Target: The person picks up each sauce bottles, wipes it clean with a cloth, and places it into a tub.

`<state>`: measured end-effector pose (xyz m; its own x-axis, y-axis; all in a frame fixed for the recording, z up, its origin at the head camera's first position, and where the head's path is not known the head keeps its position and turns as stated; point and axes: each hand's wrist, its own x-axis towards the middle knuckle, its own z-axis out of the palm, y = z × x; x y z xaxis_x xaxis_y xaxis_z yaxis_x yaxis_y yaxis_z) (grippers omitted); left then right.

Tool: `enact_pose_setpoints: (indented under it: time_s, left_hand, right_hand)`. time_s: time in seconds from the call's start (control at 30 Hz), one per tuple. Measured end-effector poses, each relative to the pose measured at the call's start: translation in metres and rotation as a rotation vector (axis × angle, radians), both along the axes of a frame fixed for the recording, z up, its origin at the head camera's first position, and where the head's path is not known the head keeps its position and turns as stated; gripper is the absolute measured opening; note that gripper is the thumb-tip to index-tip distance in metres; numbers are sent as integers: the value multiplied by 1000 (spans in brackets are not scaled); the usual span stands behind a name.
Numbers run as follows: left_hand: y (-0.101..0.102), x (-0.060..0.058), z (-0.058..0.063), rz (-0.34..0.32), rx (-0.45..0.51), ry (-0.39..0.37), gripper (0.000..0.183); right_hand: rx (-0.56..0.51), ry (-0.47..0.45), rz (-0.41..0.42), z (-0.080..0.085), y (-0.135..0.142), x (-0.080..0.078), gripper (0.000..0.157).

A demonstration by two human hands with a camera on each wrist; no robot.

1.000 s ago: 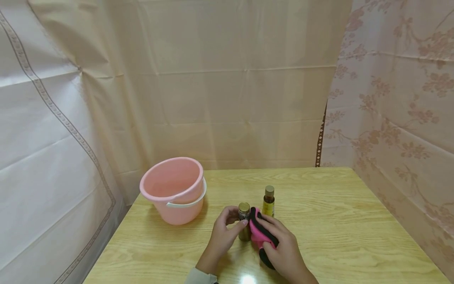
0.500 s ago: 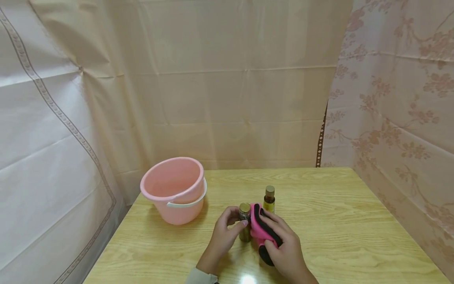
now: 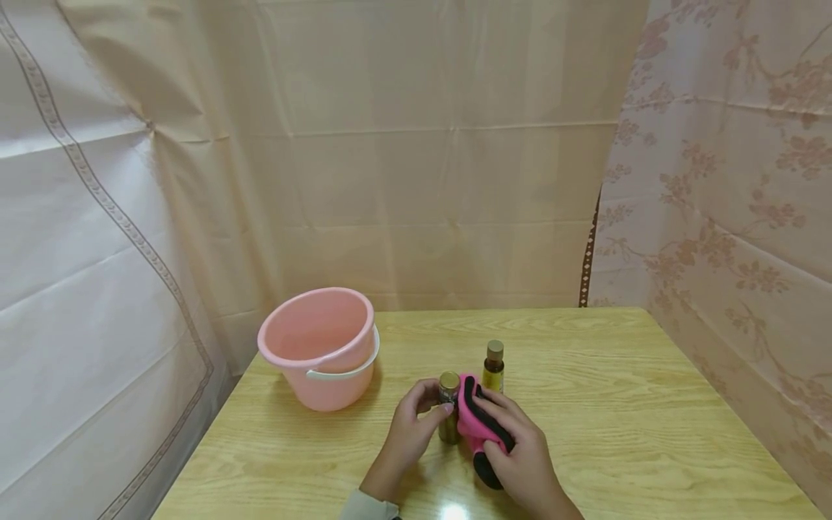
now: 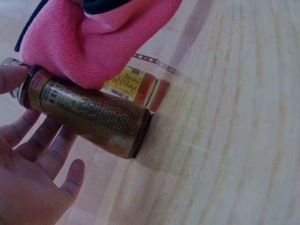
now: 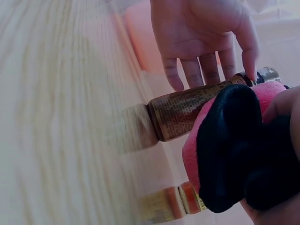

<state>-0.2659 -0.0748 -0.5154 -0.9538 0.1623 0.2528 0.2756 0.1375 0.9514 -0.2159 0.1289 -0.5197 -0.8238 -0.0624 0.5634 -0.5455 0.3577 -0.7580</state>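
Observation:
A small brown bottle (image 3: pixel 448 432) with a gold cap and dark gold printed label stands upright on the table. My left hand (image 3: pixel 409 427) holds it near the neck, thumb in front and fingers behind; its lower fingers spread out in the left wrist view. Against the bottle's right side rests a pink and black plush cloth (image 3: pixel 473 422), gripped by my right hand (image 3: pixel 523 451). The cloth covers part of the bottle's label (image 4: pixel 89 108). Just behind stands a second brown bottle (image 3: pixel 494 374) with a yellow label, its lower part hidden by the cloth and right hand.
A pink bucket (image 3: pixel 331 392) with a white handle stands on the left of the wood-grain table (image 3: pixel 617 404). Inside or on it sits a pink basin-like rim, tilted. Beige curtains (image 3: pixel 422 180) hang behind, with flowered cloth (image 3: pixel 747 217) at the right.
The cloth in my right hand has moved slightly upward along the bottle, then a little back toward the left. The left hand and both bottles stay nearly in place.

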Motion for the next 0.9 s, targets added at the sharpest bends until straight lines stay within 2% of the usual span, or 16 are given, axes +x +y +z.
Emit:
enact_pose_setpoints:
  time_s: [0.3,0.6,0.9]
  left_hand:
    - [0,0,0,2,11,-4,30]
    - [-2,-1,-2,-3,23,-17,30]
    - [-4,-2,-3,-20,17,-6,29]
  right_hand:
    - [64,-41,-22,-4,0,-2,82]
    - [134,-88,-45,-5,1,-3,77]
    - [175,-216,-46,-6,0,-6,74]
